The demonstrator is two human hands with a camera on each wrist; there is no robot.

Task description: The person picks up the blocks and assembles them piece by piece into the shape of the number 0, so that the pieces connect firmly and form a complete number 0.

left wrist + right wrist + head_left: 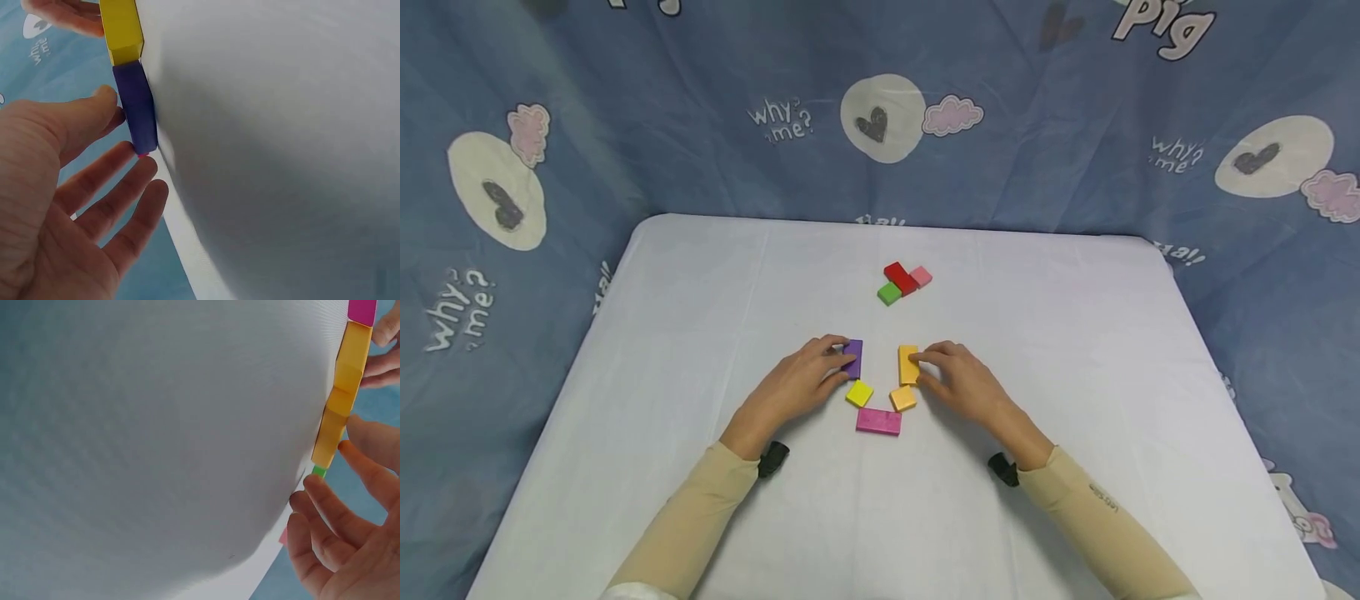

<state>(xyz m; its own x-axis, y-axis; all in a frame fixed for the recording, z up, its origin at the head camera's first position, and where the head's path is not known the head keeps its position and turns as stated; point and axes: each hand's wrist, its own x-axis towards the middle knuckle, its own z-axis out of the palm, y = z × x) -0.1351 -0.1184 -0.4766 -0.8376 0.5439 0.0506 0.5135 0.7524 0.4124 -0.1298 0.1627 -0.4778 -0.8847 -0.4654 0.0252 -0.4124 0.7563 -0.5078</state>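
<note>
My left hand (808,372) is at the purple block (136,109), its fingertips on or against the block and its fingers relaxed. Over the long orange-yellow block (907,364), my right hand (964,379) rests fingertips in the same light way, with the thumb near the block's closer end. Below the purple block lies a small yellow block (859,393). A small light-orange block (902,398) sits below the long orange-yellow one. Nearest me, a magenta block (878,422) lies crosswise at the bottom of this arrangement.
Farther back on the white-covered table (1037,300), a red block (900,278) lies between a green block (889,293) and a pink block (921,277). A blue printed cloth (700,167) hangs behind the table's far edge.
</note>
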